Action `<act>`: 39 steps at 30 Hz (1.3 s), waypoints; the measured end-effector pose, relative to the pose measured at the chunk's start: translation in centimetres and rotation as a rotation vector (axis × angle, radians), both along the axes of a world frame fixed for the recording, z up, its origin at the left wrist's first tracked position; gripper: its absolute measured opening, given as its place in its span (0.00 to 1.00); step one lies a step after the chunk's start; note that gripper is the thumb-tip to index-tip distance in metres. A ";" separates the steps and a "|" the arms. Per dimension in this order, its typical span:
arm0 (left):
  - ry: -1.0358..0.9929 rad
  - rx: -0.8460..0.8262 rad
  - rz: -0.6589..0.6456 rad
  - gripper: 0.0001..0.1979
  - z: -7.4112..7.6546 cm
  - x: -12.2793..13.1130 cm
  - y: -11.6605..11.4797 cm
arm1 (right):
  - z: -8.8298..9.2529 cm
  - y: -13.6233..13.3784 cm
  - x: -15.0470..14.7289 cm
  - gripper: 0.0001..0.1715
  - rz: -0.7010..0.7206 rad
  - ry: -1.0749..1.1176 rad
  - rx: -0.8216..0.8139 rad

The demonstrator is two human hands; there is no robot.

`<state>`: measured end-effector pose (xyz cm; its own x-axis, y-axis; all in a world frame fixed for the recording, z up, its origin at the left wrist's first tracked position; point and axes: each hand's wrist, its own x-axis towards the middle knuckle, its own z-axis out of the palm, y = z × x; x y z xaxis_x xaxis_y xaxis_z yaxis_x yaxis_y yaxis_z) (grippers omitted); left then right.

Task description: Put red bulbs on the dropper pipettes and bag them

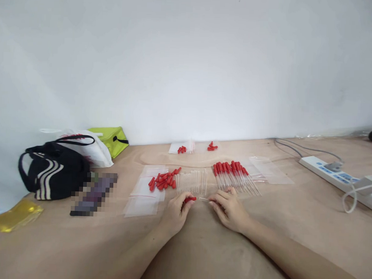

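Note:
Between thumb and fingers, my left hand (175, 212) pinches a red rubber bulb (190, 199), its open end facing right. My right hand (232, 210) grips a thin clear glass dropper tube (204, 199) that points at the bulb; a small gap lies between them. Just beyond my hands is a row of bare glass tubes (189, 182). Left of that row, loose red bulbs (163, 181) lie heaped on clear zip bags (143, 199). To the right, several droppers with red bulbs fitted (232, 171) lie side by side.
Smaller groups of red bulbs (182, 149) lie on bags near the wall. More zip bags (272, 171) lie right. A white power strip (328, 173) with cords stands far right. A black bag (55, 167), a white plastic bag (97, 152), a lime bag (117, 143) and a yellow pouch (15, 215) sit left.

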<state>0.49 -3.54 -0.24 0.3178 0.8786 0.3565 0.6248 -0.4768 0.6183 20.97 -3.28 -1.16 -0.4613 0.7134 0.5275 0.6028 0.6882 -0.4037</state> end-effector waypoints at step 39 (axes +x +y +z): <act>0.247 0.194 -0.273 0.07 0.1 0.1 0.1 | -0.4 0.0 -0.7 0.16 0.057 -0.154 0.046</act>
<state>0.62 -3.45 -0.12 0.6266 0.6742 0.3909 0.5777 -0.7385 0.3476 20.25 -3.28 -1.54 -0.5781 0.6603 0.4793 0.6143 0.7389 -0.2770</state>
